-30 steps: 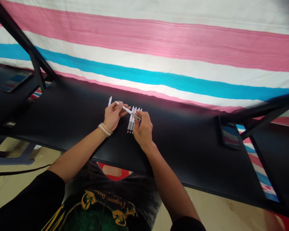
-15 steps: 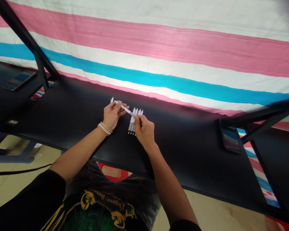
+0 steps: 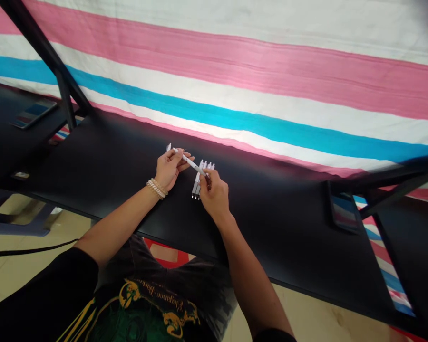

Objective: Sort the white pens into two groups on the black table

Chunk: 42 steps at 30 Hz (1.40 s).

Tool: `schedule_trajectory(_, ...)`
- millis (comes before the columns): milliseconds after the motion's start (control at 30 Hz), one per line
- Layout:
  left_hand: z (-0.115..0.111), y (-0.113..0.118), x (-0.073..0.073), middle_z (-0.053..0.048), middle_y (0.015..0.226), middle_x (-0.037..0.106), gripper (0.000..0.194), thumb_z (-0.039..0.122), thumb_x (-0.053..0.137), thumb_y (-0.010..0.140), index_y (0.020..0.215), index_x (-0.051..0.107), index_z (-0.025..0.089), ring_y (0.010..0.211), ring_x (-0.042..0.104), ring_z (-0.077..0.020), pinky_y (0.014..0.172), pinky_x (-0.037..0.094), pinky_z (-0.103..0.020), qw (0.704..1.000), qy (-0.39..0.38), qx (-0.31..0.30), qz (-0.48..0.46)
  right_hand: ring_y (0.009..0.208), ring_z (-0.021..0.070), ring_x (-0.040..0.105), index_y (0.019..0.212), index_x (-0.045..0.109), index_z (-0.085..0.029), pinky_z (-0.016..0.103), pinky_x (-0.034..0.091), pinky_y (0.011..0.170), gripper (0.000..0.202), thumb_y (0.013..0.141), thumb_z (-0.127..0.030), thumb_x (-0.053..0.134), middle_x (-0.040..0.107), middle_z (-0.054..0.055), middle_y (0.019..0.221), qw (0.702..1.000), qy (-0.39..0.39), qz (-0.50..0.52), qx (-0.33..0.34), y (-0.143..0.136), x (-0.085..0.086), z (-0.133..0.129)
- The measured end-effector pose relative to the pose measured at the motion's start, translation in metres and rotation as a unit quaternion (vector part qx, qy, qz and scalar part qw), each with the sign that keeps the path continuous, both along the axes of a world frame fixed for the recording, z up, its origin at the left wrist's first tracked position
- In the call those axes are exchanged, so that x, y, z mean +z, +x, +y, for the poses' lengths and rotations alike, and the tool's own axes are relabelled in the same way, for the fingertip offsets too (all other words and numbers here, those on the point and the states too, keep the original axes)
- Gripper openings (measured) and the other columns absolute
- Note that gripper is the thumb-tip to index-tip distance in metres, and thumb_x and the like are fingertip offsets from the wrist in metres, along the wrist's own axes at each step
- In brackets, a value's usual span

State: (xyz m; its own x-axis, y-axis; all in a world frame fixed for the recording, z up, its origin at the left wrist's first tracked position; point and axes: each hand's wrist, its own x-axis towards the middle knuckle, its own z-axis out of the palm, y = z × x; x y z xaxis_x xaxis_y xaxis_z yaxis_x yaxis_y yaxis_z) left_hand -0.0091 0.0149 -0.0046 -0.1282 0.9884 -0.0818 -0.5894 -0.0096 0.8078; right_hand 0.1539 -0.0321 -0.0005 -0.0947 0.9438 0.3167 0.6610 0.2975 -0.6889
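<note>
A white pen (image 3: 190,162) with a grey grip section is held slantwise between my two hands above the black table. My left hand (image 3: 168,168), wearing beaded bracelets (image 3: 157,188), pinches its upper left end. The fingers of my right hand (image 3: 214,192) are closed around the grey end. Just left of my right hand and partly behind it, several similar white pens (image 3: 197,185) lie side by side on the table, tips toward me. Another white piece (image 3: 169,147) shows beyond my left fingertips, mostly hidden.
The black table (image 3: 271,213) runs across the view, with a striped cloth (image 3: 235,85) hanging behind it. Black slanted metal bars (image 3: 39,47) stand at both sides. A phone-like dark slab (image 3: 343,211) lies at the right, another flat slab (image 3: 34,114) at the left. A grey stool (image 3: 21,223) stands below left.
The view has shifted slightly. Both hands keep hold of the same pen, and my right fingers have turned a little at its grey end. The row of pens stays in place.
</note>
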Motion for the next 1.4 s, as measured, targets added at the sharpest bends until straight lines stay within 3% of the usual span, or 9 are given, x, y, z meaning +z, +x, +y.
schedule_trajectory(200,-0.001,-0.003,0.014,0.000,0.078,0.066,0.017,0.030,0.071,0.088,0.093,0.061,0.017,0.073,0.070,-0.0122,0.074,0.058,-0.027,0.996,-0.022,-0.048,-0.065,0.050,0.0123,0.049,0.088,0.066,-0.020,0.025,0.035,0.056,0.033,0.100,-0.043,0.046,0.057,-0.002,0.059,1.000,0.025,-0.015,-0.003,0.000,0.008,-0.004)
schedule_trajectory(267,0.000,-0.011,0.020,0.005,0.061,0.054,0.014,0.032,0.064,0.092,0.092,0.061,0.019,0.052,0.057,-0.0065,0.056,0.050,-0.020,0.989,-0.031,-0.072,-0.127,0.052,0.0119,0.051,0.097,0.065,-0.019,0.024,0.038,0.057,0.032,0.097,-0.047,0.050,0.059,-0.002,0.063,0.999,0.043,0.017,-0.008,0.001,0.009,-0.004)
schedule_trajectory(367,0.003,-0.030,0.028,0.010,0.046,0.028,0.032,0.047,0.053,0.094,0.083,0.060,0.018,0.033,0.029,-0.0050,0.035,0.027,-0.019,0.977,-0.072,-0.103,-0.174,0.054,0.0119,0.052,0.100,0.064,-0.018,0.024,0.040,0.058,0.032,0.098,-0.046,0.049,0.059,-0.002,0.065,0.996,0.060,0.042,-0.043,0.003,0.010,-0.002)
schedule_trajectory(733,0.025,-0.097,0.036,0.008,0.044,0.022,0.040,0.047,0.040,0.097,0.081,0.065,0.019,0.034,0.016,-0.0063,0.033,0.016,-0.022,0.993,-0.096,-0.022,-0.073,0.058,0.0161,0.056,0.089,0.063,-0.021,0.029,0.040,0.061,0.030,0.099,-0.042,0.044,0.063,0.002,0.068,0.987,0.064,-0.009,-0.148,0.023,0.015,0.009)
schedule_trajectory(867,0.028,-0.113,0.036,0.007,0.042,0.023,0.036,0.042,0.041,0.097,0.082,0.065,0.019,0.035,0.014,-0.0059,0.035,0.014,-0.022,0.994,-0.072,-0.010,-0.082,0.058,0.0172,0.057,0.088,0.060,-0.022,0.029,0.038,0.062,0.025,0.097,-0.040,0.046,0.062,0.001,0.065,0.989,0.037,-0.049,-0.137,0.028,0.013,0.012)
schedule_trajectory(1033,0.030,-0.114,0.038,0.009,0.043,0.019,0.036,0.045,0.039,0.096,0.083,0.062,0.020,0.034,0.011,-0.0062,0.034,0.009,-0.021,0.991,-0.101,-0.047,-0.071,0.057,0.0185,0.057,0.110,0.050,-0.021,0.029,0.033,0.061,0.023,0.093,-0.036,0.053,0.062,-0.003,0.063,0.993,-0.053,-0.057,-0.090,0.035,0.014,0.013)
schedule_trajectory(1167,0.033,-0.101,0.029,0.009,0.045,0.028,0.047,0.066,0.045,0.091,0.084,0.059,0.021,0.033,0.020,-0.0061,0.035,0.018,-0.021,0.992,-0.120,-0.033,0.009,0.059,0.0171,0.058,0.106,0.054,-0.023,0.027,0.032,0.060,0.021,0.092,-0.040,0.055,0.064,-0.003,0.067,0.990,-0.111,-0.086,-0.016,0.040,0.016,0.006)
schedule_trajectory(1233,0.035,-0.095,0.021,0.007,0.048,0.038,0.051,0.073,0.052,0.085,0.082,0.056,0.022,0.035,0.030,-0.0068,0.039,0.028,-0.022,0.992,-0.107,0.027,0.064,0.058,0.0154,0.057,0.103,0.057,-0.024,0.026,0.033,0.060,0.020,0.093,-0.041,0.055,0.065,-0.003,0.068,0.987,-0.130,-0.088,0.030,0.041,0.015,0.000)
schedule_trajectory(1400,0.042,-0.086,0.002,-0.001,0.060,0.055,0.044,0.063,0.064,0.083,0.073,0.057,0.021,0.060,0.058,-0.0147,0.060,0.045,-0.026,0.970,-0.050,0.119,0.208,0.059,0.0136,0.054,0.097,0.062,-0.024,0.025,0.033,0.059,0.017,0.094,-0.038,0.052,0.061,-0.003,0.069,0.983,-0.115,-0.123,0.070,0.037,0.007,-0.010)
